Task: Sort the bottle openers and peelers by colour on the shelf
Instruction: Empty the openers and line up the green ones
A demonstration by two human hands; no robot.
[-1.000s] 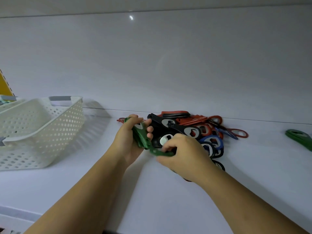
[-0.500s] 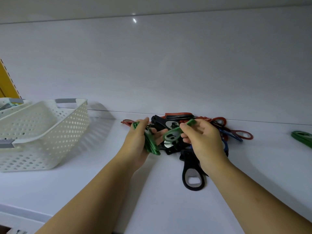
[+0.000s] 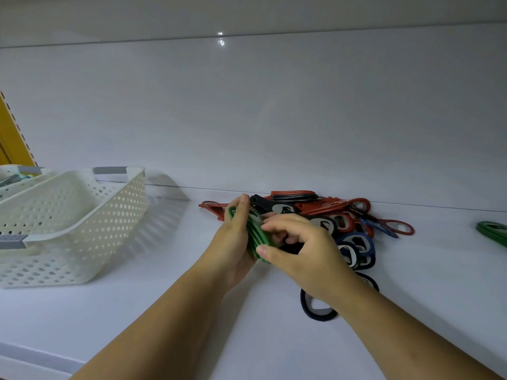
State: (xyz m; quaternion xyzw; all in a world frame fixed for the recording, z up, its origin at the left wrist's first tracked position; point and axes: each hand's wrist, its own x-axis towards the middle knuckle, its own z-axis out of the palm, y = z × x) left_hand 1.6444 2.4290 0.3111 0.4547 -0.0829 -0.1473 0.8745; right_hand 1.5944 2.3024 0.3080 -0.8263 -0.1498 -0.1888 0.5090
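My left hand (image 3: 235, 242) grips a stack of green openers (image 3: 257, 237) upright on the white shelf (image 3: 164, 311). My right hand (image 3: 304, 253) meets that stack from the right, thumb and fingertips on its edge. Behind and to the right lies a mixed pile of red openers (image 3: 337, 207), blue openers (image 3: 356, 242) and black openers (image 3: 263, 204). One black opener (image 3: 315, 308) lies nearer me, partly under my right wrist. A separate green opener (image 3: 492, 231) rests at the far right edge.
A white perforated basket (image 3: 82, 215) with grey handles stands on the left of the shelf, a second basket (image 3: 16, 176) partly visible behind it. The white back wall (image 3: 274, 119) closes the shelf. A yellow upright (image 3: 11, 138) stands at the far left.
My right hand brought the green opener it held left onto the stack in my left hand and now rests against it. The view has shifted slightly.
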